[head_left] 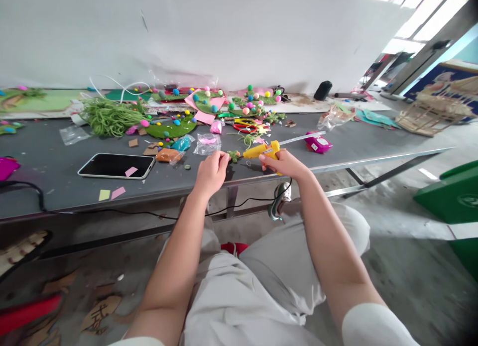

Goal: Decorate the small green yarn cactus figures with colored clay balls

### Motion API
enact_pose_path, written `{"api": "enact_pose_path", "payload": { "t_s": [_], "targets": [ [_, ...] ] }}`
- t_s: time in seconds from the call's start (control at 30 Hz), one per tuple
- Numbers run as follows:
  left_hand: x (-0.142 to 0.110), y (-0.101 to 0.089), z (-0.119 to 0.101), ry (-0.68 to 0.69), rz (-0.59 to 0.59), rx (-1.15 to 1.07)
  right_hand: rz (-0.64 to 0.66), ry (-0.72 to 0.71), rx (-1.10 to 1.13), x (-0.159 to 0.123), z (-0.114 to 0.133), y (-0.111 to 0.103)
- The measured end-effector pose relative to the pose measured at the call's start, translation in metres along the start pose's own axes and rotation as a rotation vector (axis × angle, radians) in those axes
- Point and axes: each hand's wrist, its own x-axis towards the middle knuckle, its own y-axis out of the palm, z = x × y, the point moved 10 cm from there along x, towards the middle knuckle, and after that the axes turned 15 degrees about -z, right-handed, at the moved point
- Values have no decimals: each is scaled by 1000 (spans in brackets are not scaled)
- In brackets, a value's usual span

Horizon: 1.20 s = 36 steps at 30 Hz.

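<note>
My right hand [283, 163] is wrapped round the handle of a yellow hot glue gun [257, 151], a long clear glue stick [301, 138] sticking out of its back end. The gun's nozzle points left at a small green craft piece [234, 156] with an orange bit on it. My left hand [214, 171] pinches that piece above the table's front edge. Whether the nozzle touches it I cannot tell. A black cord [239, 205] hangs from the gun and runs left below the edge.
On the grey table [179, 184] lie a phone [116, 166], a bundle of green strands [112, 118], red-handled scissors [244, 128], a magenta packet [318, 143] and felt pieces with coloured pompoms. A white panel [239, 32] stands behind; a green bin [451, 191] is at right.
</note>
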Motion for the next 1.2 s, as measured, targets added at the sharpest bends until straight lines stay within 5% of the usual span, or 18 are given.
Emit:
{"api": "enact_pose_path", "payload": {
  "t_s": [0.6, 1.2],
  "targets": [
    [4, -15, 16, -87, -137, -184, -31, -68, -59, 0, 20, 19],
    [2, -8, 14, -83, -98, -158, -82, -53, -51, 0, 12, 20]
  ]
}}
